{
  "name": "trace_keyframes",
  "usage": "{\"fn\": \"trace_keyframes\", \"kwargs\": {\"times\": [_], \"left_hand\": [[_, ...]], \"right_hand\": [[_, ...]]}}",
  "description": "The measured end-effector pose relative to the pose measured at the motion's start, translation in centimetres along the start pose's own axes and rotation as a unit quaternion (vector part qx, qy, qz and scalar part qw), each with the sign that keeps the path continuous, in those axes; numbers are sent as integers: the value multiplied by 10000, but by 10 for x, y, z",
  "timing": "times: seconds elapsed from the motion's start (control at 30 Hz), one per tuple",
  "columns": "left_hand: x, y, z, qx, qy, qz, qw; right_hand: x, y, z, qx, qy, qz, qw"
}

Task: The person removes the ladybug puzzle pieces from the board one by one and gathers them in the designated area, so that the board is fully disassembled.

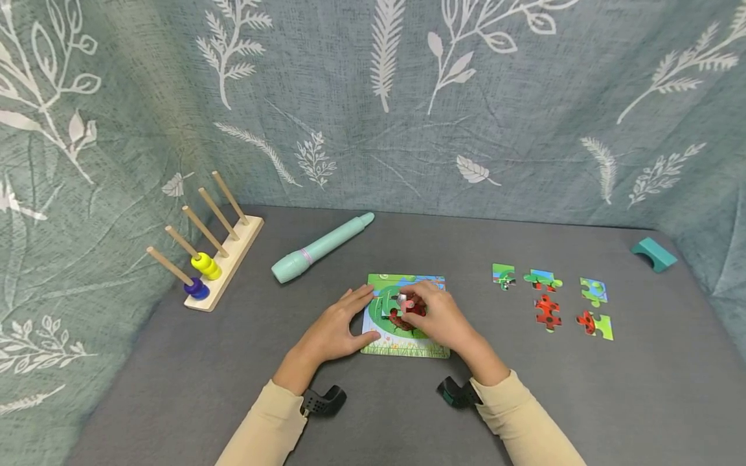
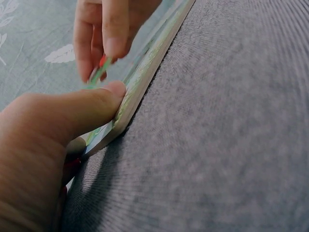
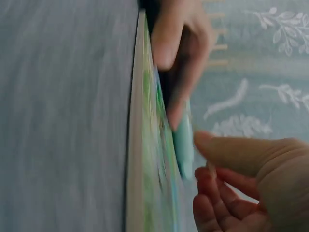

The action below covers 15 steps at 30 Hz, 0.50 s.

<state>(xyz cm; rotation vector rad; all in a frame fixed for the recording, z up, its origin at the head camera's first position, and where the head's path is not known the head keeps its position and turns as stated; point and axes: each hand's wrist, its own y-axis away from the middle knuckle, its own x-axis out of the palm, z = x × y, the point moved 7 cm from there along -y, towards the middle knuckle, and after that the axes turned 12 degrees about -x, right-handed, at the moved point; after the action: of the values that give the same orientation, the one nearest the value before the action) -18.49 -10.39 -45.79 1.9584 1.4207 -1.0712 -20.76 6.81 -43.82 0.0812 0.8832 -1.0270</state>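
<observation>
A jigsaw board with a green and red picture lies on the table in the head view. My left hand rests along its left side, fingers and thumb spread. In the left wrist view, the left thumb presses on the board's edge. Over the middle of the board, my right hand pinches a small puzzle piece, seen nearly edge-on with green and red on it. The right fingers partly cover the piece and the picture beneath. The right wrist view is blurred.
Several loose puzzle pieces lie to the right of the board. Behind it is a mint-green tube. A wooden peg stand with yellow and blue beads stands at left. A teal arch block is at far right.
</observation>
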Motion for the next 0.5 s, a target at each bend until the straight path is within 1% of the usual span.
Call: {"fn": "trace_keyframes", "kwargs": {"times": [0.1,0.23,0.37,0.5], "left_hand": [[0,0,0,22,11,-22,10000],[1,0,0,45,26,-60,10000],[2,0,0,55,11,-82,10000],[3,0,0,28,19,-86,10000]], "right_hand": [[-16,7,-10,208,-34,-89,9997],[-38,23,-26,454,28,-161,9988],[-60,40,-41,572,207,-301,9977],[-80,57,-56,707,365,-295,9964]]}}
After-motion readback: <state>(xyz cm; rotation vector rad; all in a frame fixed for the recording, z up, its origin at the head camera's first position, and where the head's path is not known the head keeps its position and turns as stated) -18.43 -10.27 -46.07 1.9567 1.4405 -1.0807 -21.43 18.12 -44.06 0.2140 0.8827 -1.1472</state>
